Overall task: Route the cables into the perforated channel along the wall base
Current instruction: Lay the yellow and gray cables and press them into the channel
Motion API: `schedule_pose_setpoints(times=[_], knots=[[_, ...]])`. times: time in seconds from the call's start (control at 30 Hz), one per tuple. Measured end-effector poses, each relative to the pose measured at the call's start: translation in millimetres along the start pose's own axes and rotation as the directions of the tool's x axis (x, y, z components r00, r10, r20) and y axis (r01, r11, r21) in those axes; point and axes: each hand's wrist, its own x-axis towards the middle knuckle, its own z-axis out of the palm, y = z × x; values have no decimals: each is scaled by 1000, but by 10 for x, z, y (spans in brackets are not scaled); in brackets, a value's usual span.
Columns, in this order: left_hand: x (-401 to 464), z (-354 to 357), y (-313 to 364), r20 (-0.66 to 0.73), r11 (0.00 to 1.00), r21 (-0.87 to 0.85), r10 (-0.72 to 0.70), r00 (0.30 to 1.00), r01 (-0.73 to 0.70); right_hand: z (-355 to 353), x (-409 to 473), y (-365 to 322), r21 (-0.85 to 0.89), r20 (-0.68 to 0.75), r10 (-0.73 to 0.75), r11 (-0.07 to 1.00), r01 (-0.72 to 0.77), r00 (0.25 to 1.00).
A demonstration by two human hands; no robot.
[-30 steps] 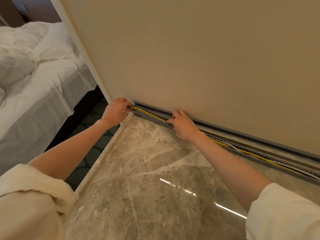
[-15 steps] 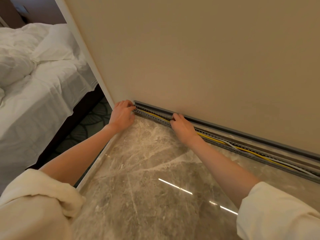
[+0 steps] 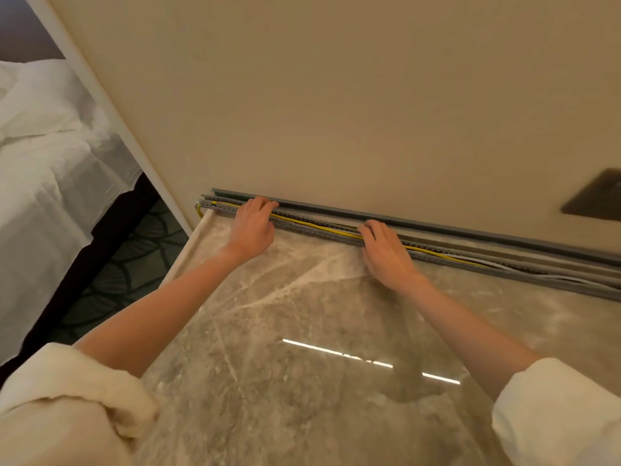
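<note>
A grey perforated channel (image 3: pixel 316 230) runs along the base of the beige wall, from the wall's left corner off to the right. A yellow cable (image 3: pixel 312 225) lies in it; its end curls out at the channel's left end. A white cable (image 3: pixel 537 274) shows in the channel farther right. My left hand (image 3: pixel 252 227) rests palm down near the channel's left end, fingertips over the channel. My right hand (image 3: pixel 384 252) lies flat about a forearm's length to the right, fingertips on the channel and the yellow cable. Neither hand grips anything.
Polished marble floor (image 3: pixel 302 331) spreads in front of the channel, ending in a raised edge at the left. Beyond that edge lies patterned carpet (image 3: pixel 127 264) and a bed with white sheets (image 3: pixel 50 169). A dark wall plate (image 3: pixel 598 200) sits on the wall at the right.
Both hands have slid to the right along the channel, away from its left end, which is now uncovered. The view has shifted right as well.
</note>
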Motion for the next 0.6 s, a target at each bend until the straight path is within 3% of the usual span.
schedule_pose_setpoints(times=[0.3, 0.6], knots=[[92, 166, 1054, 83, 966, -58, 256, 963, -252, -110, -1084, 929, -21, 19, 289, 957, -288, 957], [321, 455, 2307, 119, 906, -111, 421, 899, -409, -317, -1931, 1801, -15, 35, 484, 875, -483, 875]])
